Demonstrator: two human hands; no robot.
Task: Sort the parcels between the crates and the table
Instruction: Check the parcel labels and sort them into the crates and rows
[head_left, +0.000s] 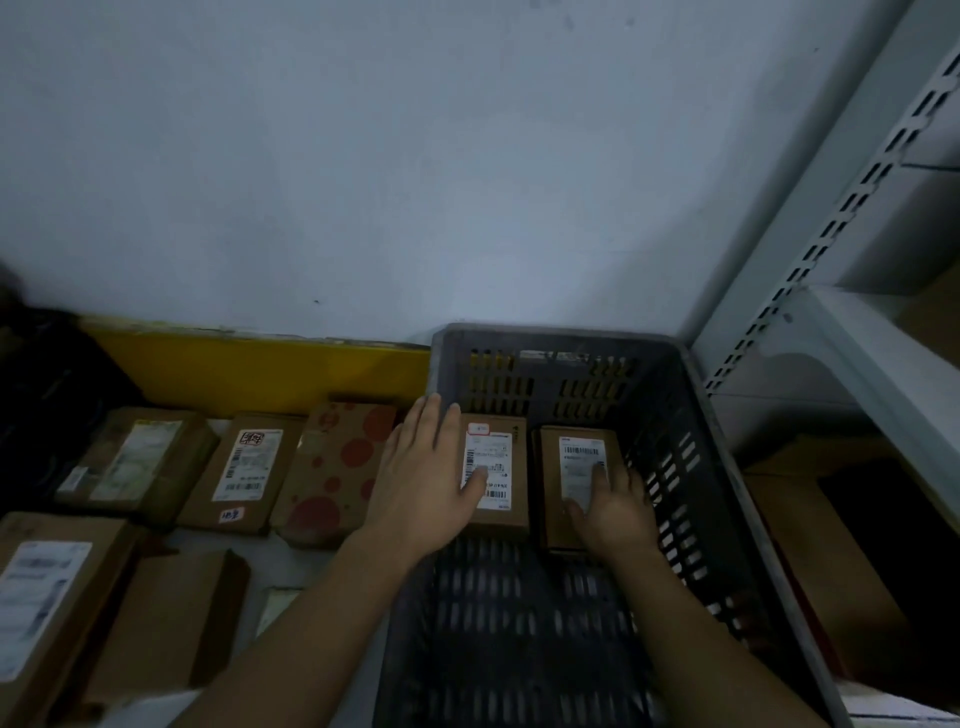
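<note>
Inside the grey crate (691, 415), both hands (426, 473) (613, 512) grip white-labelled parcels (493, 467) (576, 467), print unreadable.

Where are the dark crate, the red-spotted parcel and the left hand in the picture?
dark crate (691, 467): head view, on its slotted right wall.
red-spotted parcel (337, 467): head view, middle of its top face.
left hand (423, 475): head view, on the back of the hand.
</note>
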